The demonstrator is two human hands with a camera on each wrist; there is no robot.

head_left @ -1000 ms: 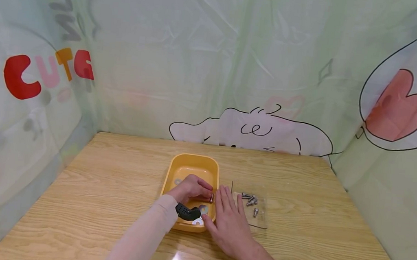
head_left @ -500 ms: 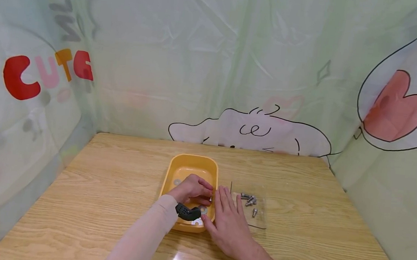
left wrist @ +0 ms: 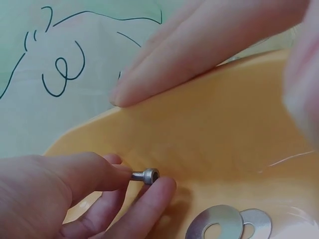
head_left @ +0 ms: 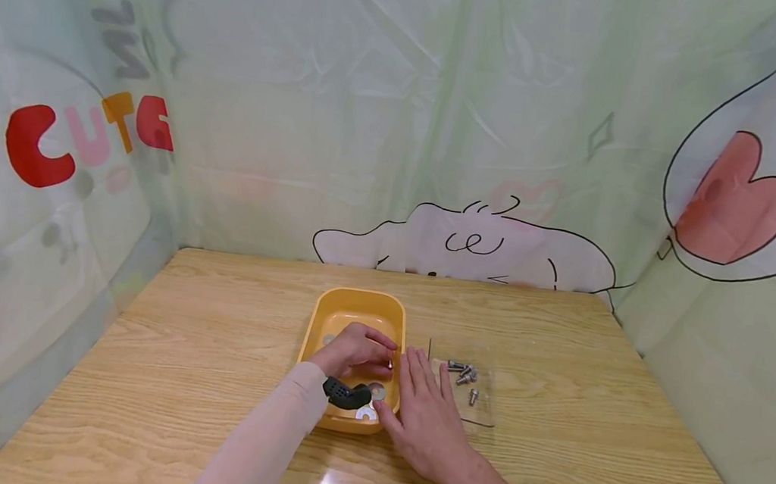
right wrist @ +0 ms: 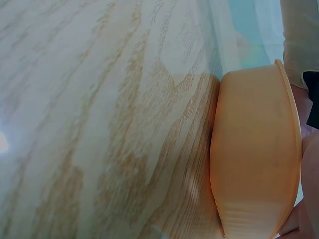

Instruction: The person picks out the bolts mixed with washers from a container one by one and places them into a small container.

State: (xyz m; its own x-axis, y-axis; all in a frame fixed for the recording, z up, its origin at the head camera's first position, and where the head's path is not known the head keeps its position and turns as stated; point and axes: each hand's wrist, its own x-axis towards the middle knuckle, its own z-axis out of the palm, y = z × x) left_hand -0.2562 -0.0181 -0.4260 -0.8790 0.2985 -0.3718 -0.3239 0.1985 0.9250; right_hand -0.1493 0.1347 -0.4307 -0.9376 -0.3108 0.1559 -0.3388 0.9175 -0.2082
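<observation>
My left hand [head_left: 354, 348] is inside the yellow tray [head_left: 361, 292], close to its right wall. Its fingers pinch a small socket head screw [left wrist: 148, 176], and the left wrist view shows the knurled head pointing right with the hex socket visible. Part of the shank is hidden by the fingertips. My right hand [head_left: 427, 416] rests with straight fingers along the tray's right rim, the thumb reaching over the near right part of it. Flat metal washers [left wrist: 215, 222] lie overlapping on the tray floor beneath the left hand.
Right of the tray lies a clear plastic sheet or shallow box [head_left: 486, 386] bearing several screws [head_left: 465, 371]. Thin dark L-shaped rods [head_left: 479, 422] run along its edge. Another washer [head_left: 329, 339] lies in the tray's left side. A printed curtain [head_left: 299, 151] surrounds the wooden table [head_left: 215, 350].
The screw has turned in my left fingers, from upright and longer in view to mostly covered. My left hand has shifted slightly left; the right hand keeps its place on the rim.
</observation>
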